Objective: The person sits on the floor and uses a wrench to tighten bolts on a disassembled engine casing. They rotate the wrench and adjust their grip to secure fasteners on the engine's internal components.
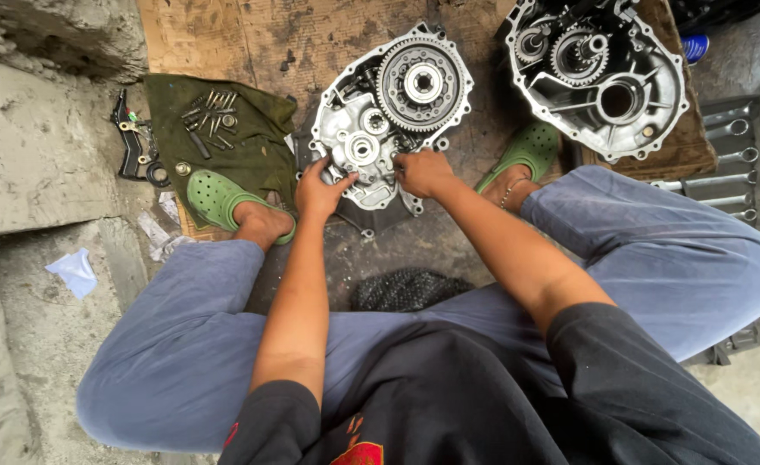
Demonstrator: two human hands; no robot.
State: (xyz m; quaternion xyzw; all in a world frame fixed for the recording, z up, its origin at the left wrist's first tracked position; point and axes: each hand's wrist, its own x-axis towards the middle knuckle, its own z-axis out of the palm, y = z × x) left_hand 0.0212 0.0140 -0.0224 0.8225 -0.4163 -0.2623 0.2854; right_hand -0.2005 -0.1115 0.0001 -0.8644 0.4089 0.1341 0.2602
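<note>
A metal gearbox housing (371, 138) with a big gear wheel (423, 83) lies on the cardboard (251, 39) between the green shoes. Its near edge is touched by the left hand (318, 191) and the right hand (423, 172); the fingers are curled on it, but whether something small is pinched cannot be told. The housing is judged heavy, stiff and probably oily, so it is best held at the outer rim with both hands.
</note>
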